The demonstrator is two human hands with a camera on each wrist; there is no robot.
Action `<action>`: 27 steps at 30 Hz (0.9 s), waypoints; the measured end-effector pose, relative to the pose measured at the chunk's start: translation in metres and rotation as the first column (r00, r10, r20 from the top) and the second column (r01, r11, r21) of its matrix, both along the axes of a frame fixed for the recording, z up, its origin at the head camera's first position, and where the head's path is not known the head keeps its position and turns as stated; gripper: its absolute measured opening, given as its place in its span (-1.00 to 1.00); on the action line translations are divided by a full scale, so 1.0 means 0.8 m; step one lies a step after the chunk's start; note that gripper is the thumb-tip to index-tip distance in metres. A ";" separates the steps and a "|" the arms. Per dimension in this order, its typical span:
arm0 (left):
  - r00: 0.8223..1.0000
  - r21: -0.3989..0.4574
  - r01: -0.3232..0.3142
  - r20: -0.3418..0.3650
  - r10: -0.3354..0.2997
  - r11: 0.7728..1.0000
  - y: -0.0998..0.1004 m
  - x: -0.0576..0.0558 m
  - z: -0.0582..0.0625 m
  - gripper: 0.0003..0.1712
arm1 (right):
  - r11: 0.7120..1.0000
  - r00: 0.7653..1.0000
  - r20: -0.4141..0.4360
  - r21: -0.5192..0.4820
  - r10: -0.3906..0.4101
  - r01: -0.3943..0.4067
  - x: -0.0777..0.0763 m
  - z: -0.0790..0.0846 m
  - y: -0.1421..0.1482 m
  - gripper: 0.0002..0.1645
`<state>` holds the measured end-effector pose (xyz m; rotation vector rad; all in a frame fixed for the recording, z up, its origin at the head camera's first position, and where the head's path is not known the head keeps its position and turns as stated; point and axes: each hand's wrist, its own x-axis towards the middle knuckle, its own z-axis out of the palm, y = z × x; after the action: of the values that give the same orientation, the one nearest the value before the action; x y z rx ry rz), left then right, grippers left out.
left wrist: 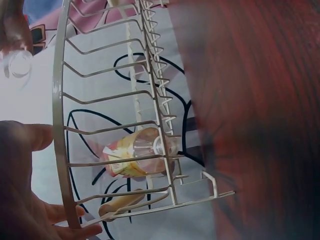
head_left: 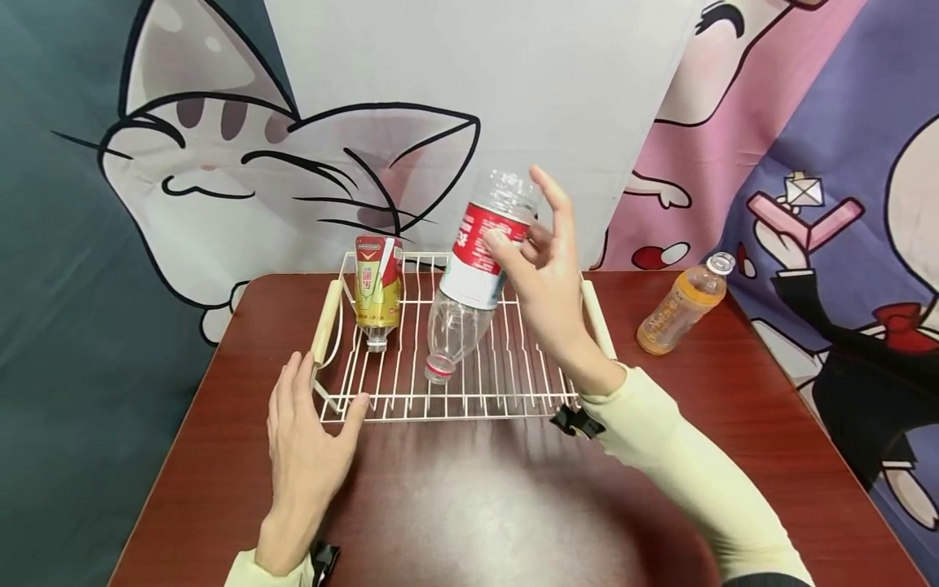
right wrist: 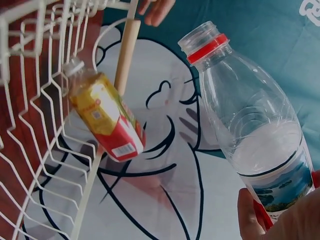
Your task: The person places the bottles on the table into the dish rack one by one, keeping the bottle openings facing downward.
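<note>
Above the red table [head_left: 469, 505], an inverted clear red-labelled bottle [head_left: 475, 273], uncapped.

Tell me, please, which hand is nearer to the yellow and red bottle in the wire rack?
Left. The left hand rests at the rack's front-left corner, near the yellow and red bottle; the right hand holds the clear bottle farther right.

Cream sleeves [head_left: 682, 473], black wrist straps [head_left: 575, 420]

Left hand [head_left: 304, 444] lay flat near left, fingers straight. Right hand [head_left: 543, 273] raised farther right, thumb and fingers pinching, index extended.
</note>
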<state>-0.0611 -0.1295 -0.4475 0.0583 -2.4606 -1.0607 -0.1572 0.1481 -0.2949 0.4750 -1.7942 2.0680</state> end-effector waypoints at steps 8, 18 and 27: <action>1.000 0.007 -0.005 0.031 0.005 1.000 0.001 -0.002 -0.002 0.06 | 1.000 0.999 0.049 0.019 -0.019 0.019 -0.048 0.014 -0.024 -0.04; 0.998 0.002 -0.037 0.059 0.036 0.999 -0.008 -0.004 0.004 0.09 | 0.993 0.993 0.104 0.114 -0.056 0.044 -0.105 0.010 -0.063 -0.03; 0.995 -0.016 -0.035 0.092 0.036 0.999 0.007 0.000 -0.003 0.08 | 0.941 0.974 0.160 0.321 -0.163 0.104 -0.119 -0.021 -0.063 0.00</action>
<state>-0.0609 -0.1240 -0.4495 0.1496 -2.5393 -1.0471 -0.2520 0.0978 -0.3116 0.2374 -2.2120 1.7936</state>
